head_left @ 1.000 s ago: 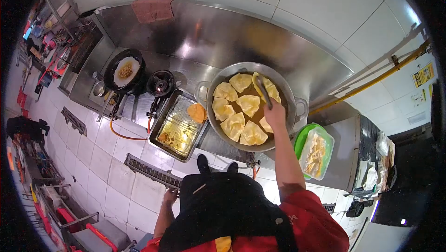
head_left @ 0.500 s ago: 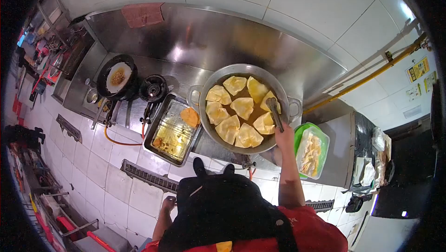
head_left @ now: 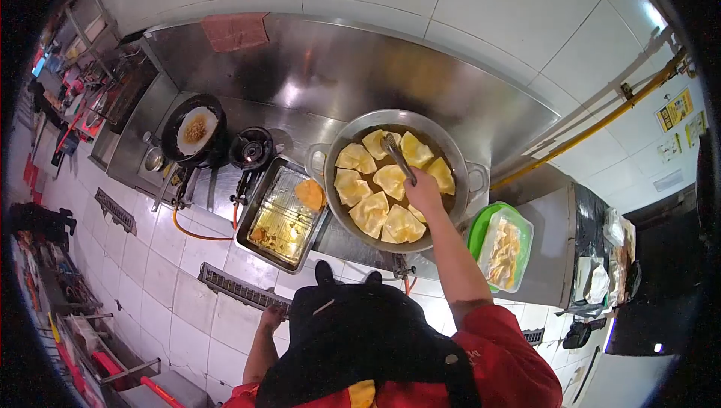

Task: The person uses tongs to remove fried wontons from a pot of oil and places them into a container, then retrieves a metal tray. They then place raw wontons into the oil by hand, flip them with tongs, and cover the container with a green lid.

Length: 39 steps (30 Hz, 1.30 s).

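My right hand (head_left: pixel 423 190) is closed round the end of metal tongs (head_left: pixel 396 154) over a wide two-handled pan (head_left: pixel 339 216) of oil. Several pale yellow folded dough wrappers (head_left: pixel 371 214) float in it. The tongs' tips overlap the wrapper at the pan's upper middle (head_left: pixel 373 143). Low beside my body, my left hand (head_left: pixel 271 319) is curled, with a small dark thing at its fingers that I cannot make out. Just left of the pan, a metal tray with a wire rack (head_left: pixel 279 216) holds a golden fried piece (head_left: pixel 309 194).
A clear tub of wrappers (head_left: pixel 508 246) rests on a green lid or tray (head_left: pixel 478 234) at the right. To the left are a burner (head_left: pixel 251 149) and a black wok (head_left: pixel 219 141) with a strainer-like white disc. A yellow pipe (head_left: pixel 593 126) runs along the right wall.
My right hand and the tongs have swung from the pan's right side left and up to its upper middle. My left hand has moved slightly up.
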Each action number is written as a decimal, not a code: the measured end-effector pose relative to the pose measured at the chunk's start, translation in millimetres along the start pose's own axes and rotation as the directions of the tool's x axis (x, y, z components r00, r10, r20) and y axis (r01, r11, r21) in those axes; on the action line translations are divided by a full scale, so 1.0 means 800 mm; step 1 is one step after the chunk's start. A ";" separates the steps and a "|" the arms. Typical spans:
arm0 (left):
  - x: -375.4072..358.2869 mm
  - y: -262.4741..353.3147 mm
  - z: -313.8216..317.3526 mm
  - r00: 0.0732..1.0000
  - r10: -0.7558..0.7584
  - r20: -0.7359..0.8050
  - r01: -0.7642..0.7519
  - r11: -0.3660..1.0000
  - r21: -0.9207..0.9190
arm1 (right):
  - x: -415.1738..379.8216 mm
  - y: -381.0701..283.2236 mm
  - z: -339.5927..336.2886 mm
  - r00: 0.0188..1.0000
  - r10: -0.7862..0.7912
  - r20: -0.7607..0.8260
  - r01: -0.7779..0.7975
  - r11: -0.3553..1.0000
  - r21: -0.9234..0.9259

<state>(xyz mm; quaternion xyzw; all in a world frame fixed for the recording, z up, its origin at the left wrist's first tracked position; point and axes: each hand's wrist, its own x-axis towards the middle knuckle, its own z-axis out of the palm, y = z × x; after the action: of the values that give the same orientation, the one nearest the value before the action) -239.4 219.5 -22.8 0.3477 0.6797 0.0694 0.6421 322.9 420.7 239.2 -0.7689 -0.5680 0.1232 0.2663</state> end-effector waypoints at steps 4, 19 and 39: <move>-0.013 -0.013 0.007 0.994 0.057 -0.096 -0.068 0.992 -0.110 | 0.001 -0.013 0.005 0.998 0.054 -0.031 -0.051 0.996 0.068; -0.070 -0.064 0.019 0.980 0.201 -0.002 -0.194 0.945 0.264 | -0.027 0.044 -0.028 0.952 0.299 -0.067 -0.285 0.945 0.160; -0.034 -0.093 0.004 1.000 -0.006 -0.026 0.003 0.990 -0.143 | -0.031 0.016 -0.051 0.795 0.572 0.203 -0.551 0.540 0.636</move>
<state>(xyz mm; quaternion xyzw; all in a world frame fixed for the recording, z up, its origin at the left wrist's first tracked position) -266.6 147.8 -41.3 0.2983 0.6820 0.1211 0.6566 345.4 383.4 263.1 -0.7629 -0.2044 0.3851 0.4773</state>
